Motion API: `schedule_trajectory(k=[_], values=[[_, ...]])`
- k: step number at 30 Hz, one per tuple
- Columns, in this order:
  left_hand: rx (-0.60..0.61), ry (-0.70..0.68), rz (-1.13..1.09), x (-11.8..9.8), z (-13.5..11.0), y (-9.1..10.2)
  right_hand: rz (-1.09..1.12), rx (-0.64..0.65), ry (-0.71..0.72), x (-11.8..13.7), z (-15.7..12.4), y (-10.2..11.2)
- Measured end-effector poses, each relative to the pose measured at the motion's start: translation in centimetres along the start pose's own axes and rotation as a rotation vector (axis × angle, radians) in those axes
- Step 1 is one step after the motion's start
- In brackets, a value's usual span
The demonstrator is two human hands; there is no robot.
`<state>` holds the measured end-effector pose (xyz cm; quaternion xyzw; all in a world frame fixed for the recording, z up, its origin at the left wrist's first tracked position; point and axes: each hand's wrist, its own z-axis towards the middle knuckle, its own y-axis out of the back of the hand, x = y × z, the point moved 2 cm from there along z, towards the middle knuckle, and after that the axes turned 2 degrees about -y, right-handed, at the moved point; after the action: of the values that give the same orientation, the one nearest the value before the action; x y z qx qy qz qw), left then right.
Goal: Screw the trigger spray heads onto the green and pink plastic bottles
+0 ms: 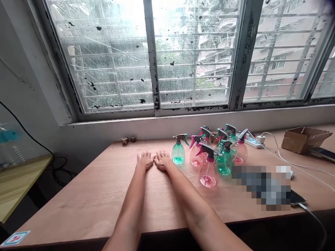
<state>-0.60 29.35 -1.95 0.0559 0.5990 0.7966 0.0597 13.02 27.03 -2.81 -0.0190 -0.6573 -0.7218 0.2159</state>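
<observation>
Both of my hands rest palm down on the wooden table (91,195), side by side with the thumbs almost meeting. My left hand (145,161) lies flat with fingers spread and nothing in it. Just to its right, my right hand (162,160) is also flat and holds nothing. Close beside my right hand stands a green spray bottle (178,153) with a grey and green trigger head. Further right is a cluster of several pink and green spray bottles, with a pink spray bottle (208,174) at its front and a green spray bottle (225,162) behind it.
Two small brownish objects (125,141) sit by the wall. On the right are an open cardboard box (300,141), a power strip (252,141) with white cables, and a phone (297,198) by a blurred patch. A card (16,238) lies at the near left corner.
</observation>
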Motion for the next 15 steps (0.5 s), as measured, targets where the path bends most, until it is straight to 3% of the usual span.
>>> schedule_trajectory(k=[8, 15], values=[[-0.047, -0.025, -0.002, 0.3, 0.5, -0.2, -0.005, -0.007, 0.008, -0.6, 0.4, -0.3], [-0.175, -0.020, 0.065, -1.1, -0.9, 0.5, -0.052, -0.175, 0.055, 0.9, -1.2, 0.2]])
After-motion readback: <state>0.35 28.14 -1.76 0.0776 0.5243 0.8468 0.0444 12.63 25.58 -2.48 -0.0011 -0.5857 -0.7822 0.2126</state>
